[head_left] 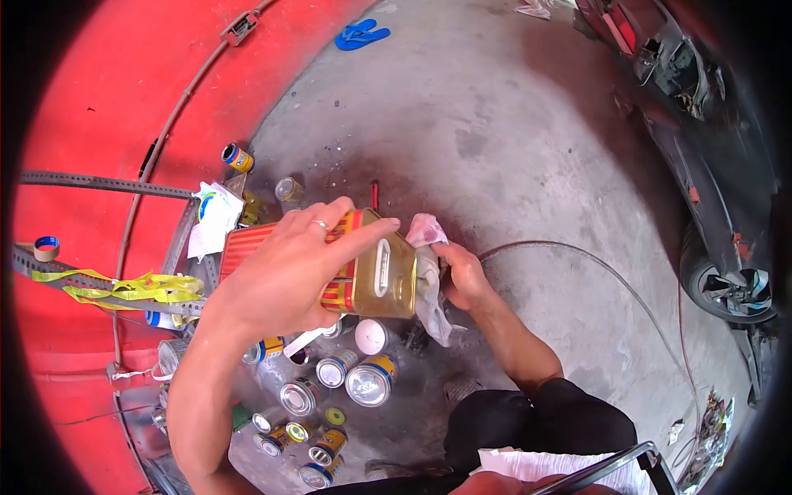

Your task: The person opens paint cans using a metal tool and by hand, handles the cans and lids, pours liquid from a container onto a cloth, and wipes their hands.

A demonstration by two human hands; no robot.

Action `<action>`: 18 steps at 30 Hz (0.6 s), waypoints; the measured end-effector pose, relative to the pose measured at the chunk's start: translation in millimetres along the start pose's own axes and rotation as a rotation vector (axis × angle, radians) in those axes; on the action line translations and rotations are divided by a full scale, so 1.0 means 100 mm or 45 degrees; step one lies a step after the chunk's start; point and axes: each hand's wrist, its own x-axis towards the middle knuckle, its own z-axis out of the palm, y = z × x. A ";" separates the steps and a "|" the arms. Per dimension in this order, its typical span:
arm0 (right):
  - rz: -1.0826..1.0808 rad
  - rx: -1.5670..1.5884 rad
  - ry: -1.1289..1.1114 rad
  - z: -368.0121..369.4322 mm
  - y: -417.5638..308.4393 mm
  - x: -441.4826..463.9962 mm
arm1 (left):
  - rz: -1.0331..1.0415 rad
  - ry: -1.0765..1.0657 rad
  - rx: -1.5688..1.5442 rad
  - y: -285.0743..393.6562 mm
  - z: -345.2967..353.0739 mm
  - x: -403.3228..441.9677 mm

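My left hand (pixel 289 264) is wrapped over a large rectangular metal can (pixel 384 285) with red and yellow stripes. The can is tipped on its side, its gold top with a white handle facing right. My right hand (pixel 464 276) grips a stained whitish rag (pixel 429 285) close against the can's top end. The rag hangs down below the fingers, and a pinkish part sticks up above them. Whether liquid leaves the can cannot be seen. Below it on the floor stands a round can with a silver lid (pixel 371 382).
Several smaller cans (pixel 299 397) stand below the large can. At left are a metal rack (pixel 107 183), yellow strips (pixel 140 289) and papers (pixel 216 216) by a red wall. A hose (pixel 577 249) crosses the floor towards a damaged vehicle (pixel 701 157). Blue sandals (pixel 361 35) lie at the top.
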 end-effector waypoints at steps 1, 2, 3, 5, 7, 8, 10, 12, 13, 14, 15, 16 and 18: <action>-0.001 0.001 0.001 0.02 -0.01 -0.03 | 0.001 -0.001 0.000 0.02 -0.02 0.05; 0.077 0.176 0.006 0.05 -0.03 -0.07 | -0.018 -0.081 0.013 0.04 -0.03 0.11; 0.154 0.351 0.013 0.07 -0.05 -0.10 | -0.037 -0.160 0.026 0.06 -0.04 0.16; 0.198 0.381 -0.017 -0.07 0.07 -0.09 | -0.010 -0.206 0.114 0.12 -0.01 0.24; 0.249 0.480 -0.251 -0.15 0.06 -0.12 | 0.011 -0.253 0.201 0.15 0.03 0.28; 0.250 0.482 -0.248 -0.15 0.07 -0.13 | 0.023 -0.264 0.242 0.15 0.06 0.29; 0.145 0.121 -0.082 -0.06 0.04 -0.15 | 0.039 -0.277 0.284 0.16 0.06 0.31; 0.137 0.129 -0.059 0.00 0.03 -0.15 | 0.022 -0.288 0.289 0.16 0.05 0.32; 0.134 0.136 -0.034 0.01 0.04 -0.15 | 0.022 -0.288 0.290 0.18 0.05 0.32; 0.133 0.136 -0.034 0.01 0.04 -0.14 | 0.029 -0.315 0.313 0.19 0.04 0.32; 0.157 0.116 -0.043 0.00 0.04 -0.14 | 0.035 -0.343 0.336 0.20 0.05 0.32; 0.181 0.096 -0.053 -0.01 0.05 -0.13 | 0.035 -0.344 0.336 0.21 0.08 0.31; 0.208 0.054 -0.076 -0.06 0.12 -0.07 | 0.096 -0.262 0.444 0.20 0.16 0.28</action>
